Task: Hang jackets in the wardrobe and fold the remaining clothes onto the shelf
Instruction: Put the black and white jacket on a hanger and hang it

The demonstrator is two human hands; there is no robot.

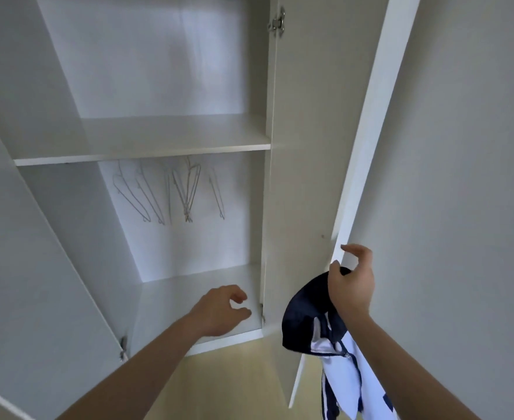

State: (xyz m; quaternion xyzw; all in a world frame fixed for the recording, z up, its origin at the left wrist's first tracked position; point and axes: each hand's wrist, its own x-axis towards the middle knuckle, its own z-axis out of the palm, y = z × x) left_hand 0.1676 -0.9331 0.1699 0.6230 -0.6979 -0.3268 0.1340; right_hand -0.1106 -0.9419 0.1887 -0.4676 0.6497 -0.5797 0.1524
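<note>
The white wardrobe (171, 207) stands open in front of me. Several thin wire hangers (171, 192) hang under its shelf (146, 147). A navy and white zip jacket (319, 322) hangs from my right hand (352, 283), which pinches its dark collar between thumb and lower fingers while the index finger sticks out toward the right door's edge. Over the wardrobe's bottom panel (189, 292), my left hand (222, 310) hovers with loosely curled fingers, holding nothing.
The right wardrobe door (310, 147) stands open beside my right hand, its edge just above my fingers. The left door (22, 237) is open at the left. Pale wooden floor (234, 383) shows below. A grey wall (462, 177) fills the right side.
</note>
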